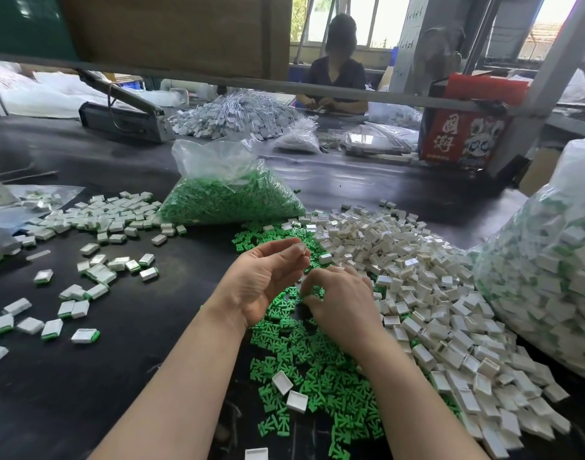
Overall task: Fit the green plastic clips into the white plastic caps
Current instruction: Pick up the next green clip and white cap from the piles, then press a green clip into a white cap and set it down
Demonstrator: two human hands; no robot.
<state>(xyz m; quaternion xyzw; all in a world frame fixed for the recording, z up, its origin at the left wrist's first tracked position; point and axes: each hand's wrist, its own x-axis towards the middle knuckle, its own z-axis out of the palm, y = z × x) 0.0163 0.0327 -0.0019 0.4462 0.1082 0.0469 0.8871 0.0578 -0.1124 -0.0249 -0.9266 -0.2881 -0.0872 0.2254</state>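
My right hand (342,302) curls down, pinching a green clip (312,291) from the pile under it. Just up and left, my left hand (264,277) pinches a white cap (301,250), waiting nearby.

Bare mat (85,393) left; cap heap (433,293) right.

A wide black counter (85,376) fills a workshop lit by daylight from far windows (377,21). A grey metal frame bar (317,89) crosses overhead beneath a brown board (171,31); a person (337,74) sits at the far side.
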